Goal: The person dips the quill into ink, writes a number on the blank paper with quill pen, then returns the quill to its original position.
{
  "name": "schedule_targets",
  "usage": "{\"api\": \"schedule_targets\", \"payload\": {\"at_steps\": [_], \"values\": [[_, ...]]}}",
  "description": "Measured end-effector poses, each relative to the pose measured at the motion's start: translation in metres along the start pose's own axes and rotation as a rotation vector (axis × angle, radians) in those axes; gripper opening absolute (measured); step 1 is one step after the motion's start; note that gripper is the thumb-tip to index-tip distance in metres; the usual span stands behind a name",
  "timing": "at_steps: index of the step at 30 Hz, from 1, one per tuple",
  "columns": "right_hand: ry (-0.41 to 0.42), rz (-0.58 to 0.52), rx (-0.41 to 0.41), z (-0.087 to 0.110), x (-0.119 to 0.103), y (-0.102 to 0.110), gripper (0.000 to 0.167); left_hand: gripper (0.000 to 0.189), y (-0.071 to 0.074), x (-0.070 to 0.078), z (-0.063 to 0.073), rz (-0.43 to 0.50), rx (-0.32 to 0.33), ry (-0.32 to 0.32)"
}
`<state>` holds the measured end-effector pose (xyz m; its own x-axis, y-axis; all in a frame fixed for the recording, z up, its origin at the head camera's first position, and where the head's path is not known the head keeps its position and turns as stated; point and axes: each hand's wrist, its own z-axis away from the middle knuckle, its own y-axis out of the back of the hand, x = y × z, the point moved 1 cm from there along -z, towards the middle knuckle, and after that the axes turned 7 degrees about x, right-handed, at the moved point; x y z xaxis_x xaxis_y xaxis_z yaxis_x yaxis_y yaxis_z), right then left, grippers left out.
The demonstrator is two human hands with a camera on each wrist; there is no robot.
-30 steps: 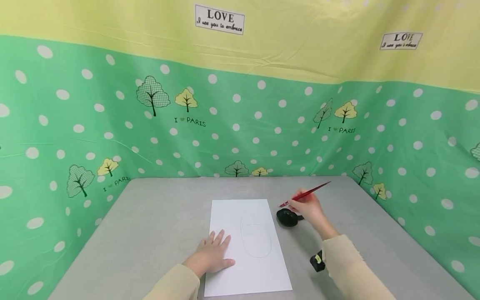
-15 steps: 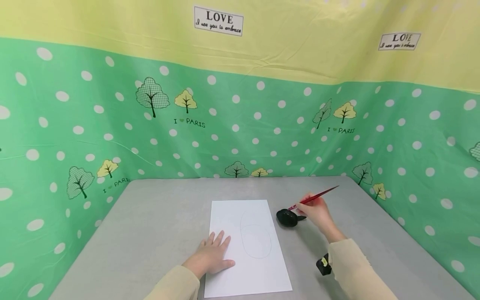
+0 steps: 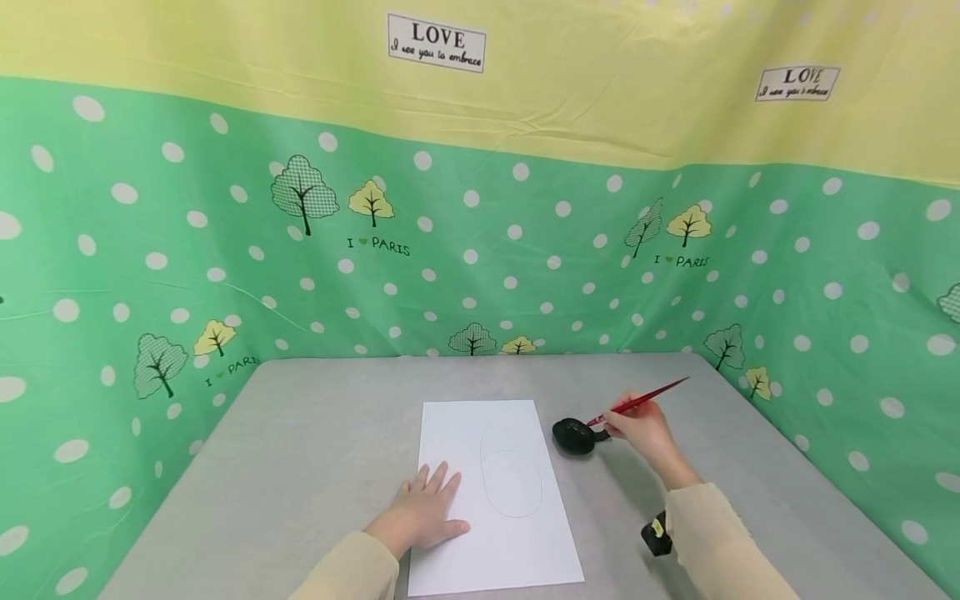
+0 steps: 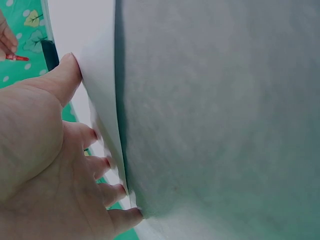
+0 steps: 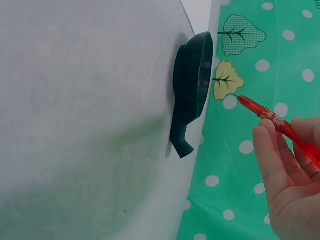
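My left hand lies flat with spread fingers on the left part of a white sheet of paper. In the left wrist view the fingertips press along the paper's edge. A thin drawn outline, a rounded shape with a curve rising above it, shows on the right half of the sheet. My right hand pinches a slim red pen, its tip toward the left and its long tapered end up to the right. Just beside the hand, a small black pan with a short handle sits right of the paper.
A black box-like piece with a yellow mark shows beside the right sleeve, partly hidden by it. Around the grey table hangs a green and yellow printed cloth at the back and sides.
My right hand has moved right and slightly down with the red pen, away from the paper, passing over the pan. The left hand and the paper have stayed in place.
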<state>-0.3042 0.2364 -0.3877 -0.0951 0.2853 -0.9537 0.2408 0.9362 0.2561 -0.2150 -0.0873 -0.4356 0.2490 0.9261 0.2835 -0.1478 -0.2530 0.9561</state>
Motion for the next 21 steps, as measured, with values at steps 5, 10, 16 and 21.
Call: {"api": "schedule_targets", "payload": {"at_steps": [5, 10, 16, 21], "values": [[-0.003, 0.033, 0.025, 0.001, 0.003, 0.003, 0.008, 0.074, 0.0, 0.001, 0.0, -0.001, 0.003, 0.002], [0.039, 0.181, 0.044, 0.002, 0.006, 0.007, 0.01, 0.074, 0.002, 0.002, 0.001, 0.005, 0.004, 0.011], [0.027, 0.2, 0.028, 0.002, 0.01, 0.009, 0.009, 0.077, -0.004, -0.002, -0.003, -0.005, -0.007, 0.008], [-0.006, 0.165, -0.021, 0.003, 0.013, 0.008, 0.008, 0.078, -0.006, -0.003, -0.003, -0.018, -0.017, 0.003]]}}
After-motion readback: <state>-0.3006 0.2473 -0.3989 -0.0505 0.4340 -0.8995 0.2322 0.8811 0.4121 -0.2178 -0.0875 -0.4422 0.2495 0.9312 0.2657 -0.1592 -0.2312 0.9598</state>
